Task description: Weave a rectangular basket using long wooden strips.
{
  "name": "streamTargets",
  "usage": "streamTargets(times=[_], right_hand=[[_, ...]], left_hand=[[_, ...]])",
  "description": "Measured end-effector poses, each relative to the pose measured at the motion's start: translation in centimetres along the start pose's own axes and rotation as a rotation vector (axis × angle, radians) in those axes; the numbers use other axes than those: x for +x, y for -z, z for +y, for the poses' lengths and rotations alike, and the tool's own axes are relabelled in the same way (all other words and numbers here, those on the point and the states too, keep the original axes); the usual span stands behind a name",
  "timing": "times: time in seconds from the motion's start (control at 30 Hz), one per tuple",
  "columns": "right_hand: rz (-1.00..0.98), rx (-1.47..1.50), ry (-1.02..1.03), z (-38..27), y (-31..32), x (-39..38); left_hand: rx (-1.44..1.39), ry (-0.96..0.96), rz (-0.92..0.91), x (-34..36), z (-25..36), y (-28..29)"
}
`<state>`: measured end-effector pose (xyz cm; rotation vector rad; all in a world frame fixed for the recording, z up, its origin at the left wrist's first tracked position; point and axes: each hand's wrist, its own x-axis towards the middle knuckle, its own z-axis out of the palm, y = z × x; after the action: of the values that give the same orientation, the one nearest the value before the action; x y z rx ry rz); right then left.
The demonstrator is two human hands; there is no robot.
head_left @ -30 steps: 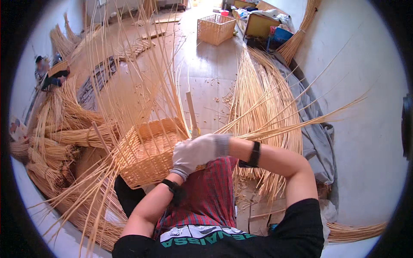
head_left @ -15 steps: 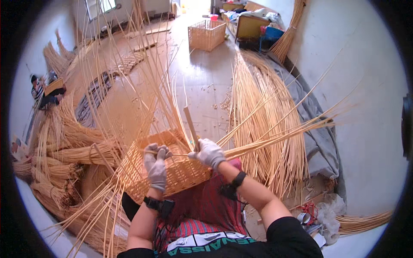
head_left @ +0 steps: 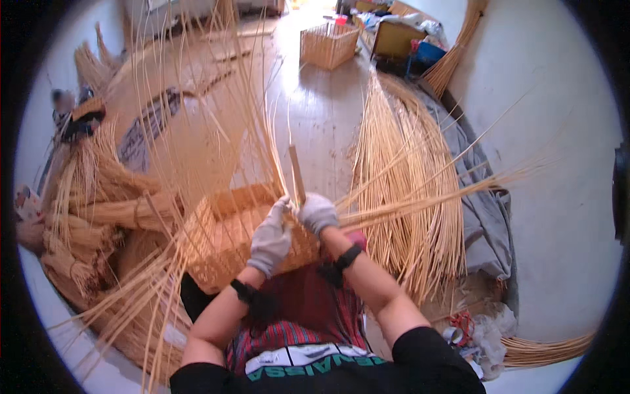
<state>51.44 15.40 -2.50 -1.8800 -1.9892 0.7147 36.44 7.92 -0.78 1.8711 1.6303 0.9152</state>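
On my lap tilts a half-woven wicker basket (head_left: 216,256), with long bare rods standing up from its rim and others fanning out to the left. My left hand (head_left: 270,241), in a pale work glove, is closed at the basket's right corner, its fingertips against the upright rods. What it pinches is too small to make out. Right beside it, my gloved right hand (head_left: 318,213) grips a flat wooden stick (head_left: 296,172) that points upward. A bundle of loose rods (head_left: 420,207) runs out to the right from beneath this hand.
A large pile of peeled rods (head_left: 407,243) lies right of me on a grey tarp (head_left: 489,236). Tied bundles (head_left: 125,213) are heaped at left. A finished basket (head_left: 328,49) stands farther off. Another person (head_left: 75,118) sits far left. Red ties and plastic (head_left: 462,322) lie lower right.
My left hand has moved right along the basket rim, up to my right hand at the corner. The right hand still holds the stick. The view has shifted slightly.
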Motion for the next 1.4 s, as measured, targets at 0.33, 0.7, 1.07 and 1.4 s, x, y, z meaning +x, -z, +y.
streamTargets(times=[0.33, 0.7, 1.07, 1.4], right_hand=[[0.063, -0.326, 0.558, 5.3, 7.6, -5.1], [-0.047, -0.494, 0.633, 3.1, 10.5, 0.3], [0.389, -0.947, 0.993, -8.1, 19.1, 7.1], [-0.207, -0.989, 0.319, 0.5, 12.2, 9.0]], left_hand=[[0.355, -0.167, 0.279, -3.0, 0.1, -0.3], [0.34, -0.094, -0.042, -2.6, -1.9, 0.3], [0.353, -0.053, -0.025, -2.8, -2.2, -0.1], [0.53, -0.065, -0.043, -2.2, -1.6, -1.2]])
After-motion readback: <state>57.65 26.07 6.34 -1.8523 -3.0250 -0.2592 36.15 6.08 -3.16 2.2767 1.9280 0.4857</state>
